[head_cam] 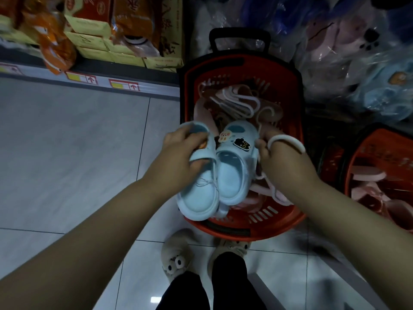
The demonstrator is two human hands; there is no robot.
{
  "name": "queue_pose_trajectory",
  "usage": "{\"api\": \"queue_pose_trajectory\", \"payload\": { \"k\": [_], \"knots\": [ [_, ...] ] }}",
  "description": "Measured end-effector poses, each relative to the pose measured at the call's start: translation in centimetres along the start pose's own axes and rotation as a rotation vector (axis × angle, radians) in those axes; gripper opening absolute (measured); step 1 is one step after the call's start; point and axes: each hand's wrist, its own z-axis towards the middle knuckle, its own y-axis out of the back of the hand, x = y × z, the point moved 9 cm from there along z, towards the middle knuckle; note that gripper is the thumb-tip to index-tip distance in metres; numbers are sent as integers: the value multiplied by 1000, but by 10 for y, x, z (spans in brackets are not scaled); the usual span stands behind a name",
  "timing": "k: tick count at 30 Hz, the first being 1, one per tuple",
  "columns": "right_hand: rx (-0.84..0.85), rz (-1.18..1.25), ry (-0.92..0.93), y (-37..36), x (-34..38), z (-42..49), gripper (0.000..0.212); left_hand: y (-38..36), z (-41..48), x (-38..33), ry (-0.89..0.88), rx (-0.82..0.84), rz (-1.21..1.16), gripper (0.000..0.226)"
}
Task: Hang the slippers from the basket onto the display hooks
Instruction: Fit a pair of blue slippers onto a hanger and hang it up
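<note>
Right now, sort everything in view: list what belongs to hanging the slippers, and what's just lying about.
Job: blue slippers, held by left hand and right hand; pink slippers; red basket holding them.
Lying about: boxed goods on the shelf; bagged slippers behind; beige slippers on the person's feet.

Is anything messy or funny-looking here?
Yes. The pink slippers lie in a jumbled heap in the red basket, white hangers tangled among them. On the shelf, an orange packet droops over the edge.
</note>
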Motion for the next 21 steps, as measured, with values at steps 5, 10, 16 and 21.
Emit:
{"api": "queue_pose_trajectory", "payload": {
  "k": [5,10,16,21],
  "knots": [
    [259,35,-79,-3,39,-6,21,-14,-3,12,200,103,28,81],
    [498,649,-340,-42,60,-2,24,-5,-8,9,236,110,-30,71],
    [151,690,-560,-45,37,14,44,-12,-12,3,192,137,43,69],
    [273,1204,-714,-50,50,2,28,-19,-16,-1,219,117,50,67]
  ]
}}
